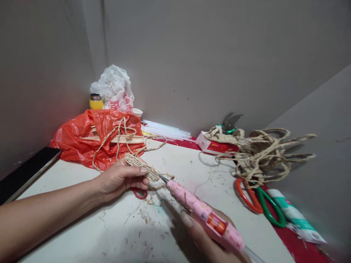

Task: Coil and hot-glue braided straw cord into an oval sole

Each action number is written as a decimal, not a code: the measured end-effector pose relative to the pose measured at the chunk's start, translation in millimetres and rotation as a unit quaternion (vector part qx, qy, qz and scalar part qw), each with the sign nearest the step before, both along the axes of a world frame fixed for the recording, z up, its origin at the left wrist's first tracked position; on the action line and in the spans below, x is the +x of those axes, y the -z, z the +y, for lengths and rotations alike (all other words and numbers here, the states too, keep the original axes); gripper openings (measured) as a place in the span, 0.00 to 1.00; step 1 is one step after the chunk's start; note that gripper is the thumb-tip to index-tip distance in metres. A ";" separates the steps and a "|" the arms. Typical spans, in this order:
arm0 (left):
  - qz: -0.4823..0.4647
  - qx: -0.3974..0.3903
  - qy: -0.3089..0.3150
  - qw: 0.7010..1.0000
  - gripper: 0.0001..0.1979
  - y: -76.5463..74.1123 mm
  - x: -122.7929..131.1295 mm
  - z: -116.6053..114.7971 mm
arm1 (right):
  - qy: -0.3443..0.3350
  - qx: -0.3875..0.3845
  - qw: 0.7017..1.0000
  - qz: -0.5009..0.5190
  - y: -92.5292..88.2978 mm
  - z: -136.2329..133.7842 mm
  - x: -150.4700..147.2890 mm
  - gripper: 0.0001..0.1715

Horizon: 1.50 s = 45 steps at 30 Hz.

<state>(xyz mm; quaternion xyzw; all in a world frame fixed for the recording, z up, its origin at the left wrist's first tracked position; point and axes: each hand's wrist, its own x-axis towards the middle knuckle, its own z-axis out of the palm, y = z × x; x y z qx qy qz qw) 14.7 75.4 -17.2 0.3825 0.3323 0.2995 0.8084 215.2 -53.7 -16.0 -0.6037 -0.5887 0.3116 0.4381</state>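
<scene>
My left hand [122, 179] pinches a stick wrapped in jute twine [141, 166], held just above the white table [90, 223]. Loose twine runs from the wrapped piece back over a red plastic bag [82, 140]. My right hand [204, 237] grips a pink hot glue gun [204, 215], and its metal tip touches the right end of the wrapped twine. A clear glue stick sticks out of the gun's rear at the bottom edge.
A tangled bundle of jute rope [260, 149] lies at the right over scissors with orange and green handles [257, 201]. Clear glue sticks [164, 129], a red-white box [216, 146], pruning shears [229, 124], a white bag [113, 87], a yellow jar [95, 102] and wooden sticks [115, 138] sit behind. A dark phone [24, 171] lies far left.
</scene>
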 end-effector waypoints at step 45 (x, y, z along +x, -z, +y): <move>-0.023 -0.094 -0.054 0.994 0.13 -4.4 3.0 4.9 | -0.035 -0.038 0.998 0.036 28.1 9.2 10.0 0.33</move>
